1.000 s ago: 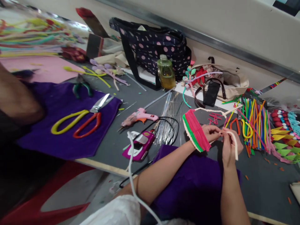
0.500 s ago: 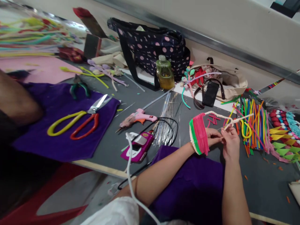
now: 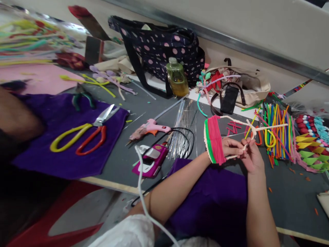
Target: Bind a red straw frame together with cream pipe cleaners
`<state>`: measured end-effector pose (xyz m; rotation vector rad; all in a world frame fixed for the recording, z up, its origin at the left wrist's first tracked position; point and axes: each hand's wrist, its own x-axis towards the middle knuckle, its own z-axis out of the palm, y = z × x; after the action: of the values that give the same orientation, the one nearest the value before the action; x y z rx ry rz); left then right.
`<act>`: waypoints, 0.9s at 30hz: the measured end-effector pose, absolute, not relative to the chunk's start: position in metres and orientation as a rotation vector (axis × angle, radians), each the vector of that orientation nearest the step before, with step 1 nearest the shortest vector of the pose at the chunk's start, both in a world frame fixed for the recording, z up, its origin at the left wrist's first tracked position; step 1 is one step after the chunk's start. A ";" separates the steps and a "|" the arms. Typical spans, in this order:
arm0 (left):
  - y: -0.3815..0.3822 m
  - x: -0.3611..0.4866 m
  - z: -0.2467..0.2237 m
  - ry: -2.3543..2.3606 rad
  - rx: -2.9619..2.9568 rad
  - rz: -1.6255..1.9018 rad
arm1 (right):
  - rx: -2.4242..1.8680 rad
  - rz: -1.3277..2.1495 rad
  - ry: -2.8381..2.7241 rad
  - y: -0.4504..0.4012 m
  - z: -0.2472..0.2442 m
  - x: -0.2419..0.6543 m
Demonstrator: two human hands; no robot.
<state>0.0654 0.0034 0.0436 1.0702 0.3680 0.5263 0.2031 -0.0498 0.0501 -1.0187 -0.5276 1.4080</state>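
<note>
A pink, green and cream striped piece hangs around my left wrist area, with a cream fuzzy stem looping from it to a crossing above my fingers. My left hand pinches the lower part of that stem. Close against it, my right hand is closed on the same stem, fingertips nearly touching the left ones. Short pink pieces lie on the dark table behind my hands.
Purple cloth lies under my forearms. To the left are large scissors, green pliers, a pink glue gun and a magenta device. Colored stems lie right; a bottle and dotted bag stand behind. Another person's arm is at left.
The cream stem's crossing has risen above my fingertips, and the lower length now shows between my hands. My right hand has turned more palm-up. The view has shifted slightly.
</note>
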 end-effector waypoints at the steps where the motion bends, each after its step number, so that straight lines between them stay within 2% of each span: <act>1: 0.003 0.065 0.044 0.360 1.073 0.517 | -1.016 1.406 -0.521 -0.050 0.050 0.202; 8: 0.003 0.064 0.044 0.381 1.118 0.536 | -1.105 1.340 -0.489 -0.048 0.043 0.198; 14: 0.005 0.072 0.033 0.476 0.972 0.795 | -1.143 1.201 -0.426 -0.043 0.042 0.192; 23: 0.005 0.076 0.034 0.759 0.838 0.892 | -1.324 0.372 -0.768 -0.049 0.046 0.174; 27: 0.003 0.078 0.030 0.728 0.974 0.851 | -1.337 0.208 -0.948 -0.055 0.053 0.175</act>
<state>0.0780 0.0026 0.0303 0.9736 0.7283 0.8507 0.1754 -0.0550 0.0532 -1.3369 -0.9483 0.2077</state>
